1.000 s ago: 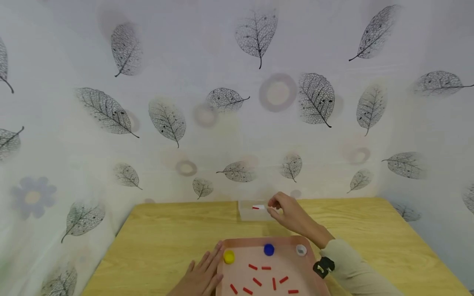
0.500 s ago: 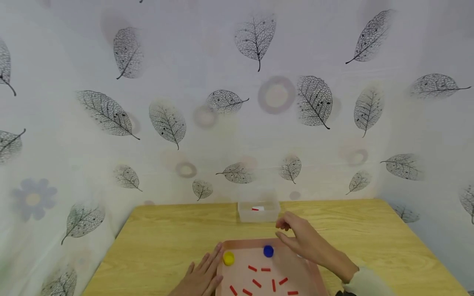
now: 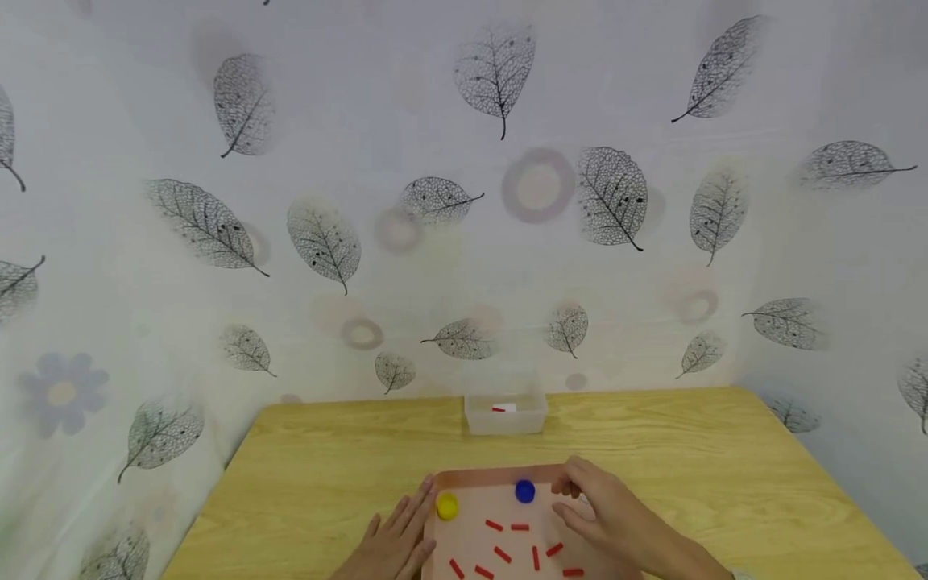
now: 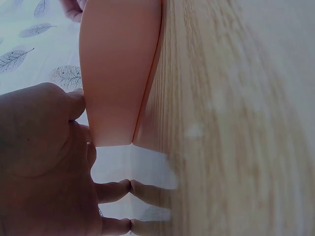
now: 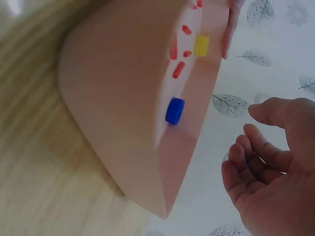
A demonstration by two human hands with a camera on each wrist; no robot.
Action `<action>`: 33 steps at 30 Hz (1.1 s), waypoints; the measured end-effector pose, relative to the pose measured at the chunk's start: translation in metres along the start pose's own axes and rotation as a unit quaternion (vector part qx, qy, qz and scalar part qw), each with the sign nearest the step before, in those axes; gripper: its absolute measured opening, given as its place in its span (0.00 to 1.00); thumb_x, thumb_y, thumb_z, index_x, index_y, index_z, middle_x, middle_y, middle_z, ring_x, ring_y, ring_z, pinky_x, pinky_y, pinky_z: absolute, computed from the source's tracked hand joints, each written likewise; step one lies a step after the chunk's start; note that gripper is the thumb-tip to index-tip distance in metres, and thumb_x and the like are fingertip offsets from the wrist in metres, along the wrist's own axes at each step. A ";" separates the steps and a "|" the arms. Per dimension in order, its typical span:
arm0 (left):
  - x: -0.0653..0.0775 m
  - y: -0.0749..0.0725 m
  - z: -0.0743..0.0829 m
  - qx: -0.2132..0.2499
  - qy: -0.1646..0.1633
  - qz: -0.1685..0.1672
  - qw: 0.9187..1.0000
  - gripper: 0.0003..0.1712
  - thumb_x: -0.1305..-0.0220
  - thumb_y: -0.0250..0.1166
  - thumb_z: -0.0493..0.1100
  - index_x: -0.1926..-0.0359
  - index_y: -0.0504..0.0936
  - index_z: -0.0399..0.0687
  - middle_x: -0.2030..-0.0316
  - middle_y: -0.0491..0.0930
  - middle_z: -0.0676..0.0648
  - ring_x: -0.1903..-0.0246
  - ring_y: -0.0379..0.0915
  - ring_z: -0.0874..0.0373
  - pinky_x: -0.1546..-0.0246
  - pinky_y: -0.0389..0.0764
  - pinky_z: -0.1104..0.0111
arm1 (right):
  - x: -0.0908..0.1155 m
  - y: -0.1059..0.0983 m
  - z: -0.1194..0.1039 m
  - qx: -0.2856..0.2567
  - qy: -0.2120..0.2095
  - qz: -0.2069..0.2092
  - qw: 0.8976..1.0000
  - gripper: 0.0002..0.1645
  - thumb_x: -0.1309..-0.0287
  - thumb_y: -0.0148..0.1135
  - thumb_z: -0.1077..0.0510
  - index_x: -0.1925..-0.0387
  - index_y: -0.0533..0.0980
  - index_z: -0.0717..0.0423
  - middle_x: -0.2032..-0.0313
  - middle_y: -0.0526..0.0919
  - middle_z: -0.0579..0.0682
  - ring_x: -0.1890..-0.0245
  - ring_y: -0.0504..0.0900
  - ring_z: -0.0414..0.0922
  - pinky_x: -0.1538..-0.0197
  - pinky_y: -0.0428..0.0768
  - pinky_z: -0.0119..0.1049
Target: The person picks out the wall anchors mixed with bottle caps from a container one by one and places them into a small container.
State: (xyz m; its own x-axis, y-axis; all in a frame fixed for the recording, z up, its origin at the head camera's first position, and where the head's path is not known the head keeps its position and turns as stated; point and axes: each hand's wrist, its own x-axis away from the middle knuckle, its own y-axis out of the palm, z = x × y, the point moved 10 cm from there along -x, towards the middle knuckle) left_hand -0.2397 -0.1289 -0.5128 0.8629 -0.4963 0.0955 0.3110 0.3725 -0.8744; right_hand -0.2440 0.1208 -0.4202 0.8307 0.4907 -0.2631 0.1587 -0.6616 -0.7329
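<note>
A pink tray (image 3: 500,476) lies at the near side of the table, with several short red sticks (image 3: 503,554) scattered on its floor. Along its far wall stand a yellow cap (image 3: 447,507) and a blue cap (image 3: 525,491). A white thing (image 3: 585,499) is mostly hidden behind my right hand (image 3: 609,515). That hand hovers above the tray's right part, fingers loosely bent, thumb apart, nothing between them. My left hand (image 3: 395,540) rests at the tray's left side; in the left wrist view its thumb touches the tray wall and its fingertips meet the table.
Beyond the tray, a translucent box (image 3: 505,420) stands near the table's back edge, with a red stick and a white piece inside. The wooden table (image 3: 326,459) runs back to a leaf-patterned curtain (image 3: 435,266).
My right hand has drawn back from the translucent box toward me, to above the tray's right part, covering most of the white thing there. The left hand stays in place.
</note>
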 end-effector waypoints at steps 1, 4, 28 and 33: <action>0.000 0.000 0.000 -0.002 -0.002 -0.002 1.000 0.36 0.27 0.33 0.64 0.25 0.40 0.61 0.26 0.37 0.57 0.32 0.48 0.38 0.47 0.50 0.28 | 0.004 0.004 0.003 -0.018 0.015 -0.017 1.000 0.09 0.37 0.59 0.48 0.56 0.71 0.39 0.62 0.74 0.38 0.64 0.73 0.34 0.64 0.77 0.30; 0.000 0.001 0.000 -0.004 -0.001 -0.001 1.000 0.36 0.27 0.33 0.64 0.25 0.39 0.62 0.26 0.37 0.58 0.32 0.48 0.38 0.47 0.50 0.28 | 0.016 0.017 0.011 -0.076 0.060 -0.068 0.993 0.11 0.34 0.54 0.45 0.55 0.70 0.43 0.61 0.72 0.45 0.63 0.73 0.36 0.64 0.76 0.29; 0.002 -0.001 0.001 0.012 0.005 0.005 1.000 0.35 0.27 0.34 0.63 0.25 0.40 0.60 0.26 0.37 0.57 0.32 0.47 0.38 0.47 0.50 0.28 | 0.060 0.069 0.050 -0.264 0.246 -0.146 0.921 0.22 0.40 0.59 0.41 0.59 0.71 0.54 0.62 0.78 0.48 0.64 0.78 0.42 0.65 0.76 0.32; 0.003 0.000 0.002 -0.002 0.004 0.000 1.000 0.36 0.27 0.33 0.64 0.25 0.40 0.60 0.26 0.36 0.58 0.32 0.48 0.39 0.47 0.52 0.29 | 0.057 0.065 0.040 -0.194 0.180 -0.158 0.951 0.18 0.43 0.64 0.44 0.62 0.71 0.51 0.64 0.78 0.43 0.66 0.78 0.39 0.67 0.75 0.30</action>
State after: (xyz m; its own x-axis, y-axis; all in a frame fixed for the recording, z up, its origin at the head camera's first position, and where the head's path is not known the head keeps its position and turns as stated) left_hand -0.2365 -0.1293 -0.5115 0.8597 -0.5023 0.0925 0.3100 0.3692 -0.8761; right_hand -0.2078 0.1289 -0.5078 0.8267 0.5201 0.2146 0.5576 -0.7068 -0.4354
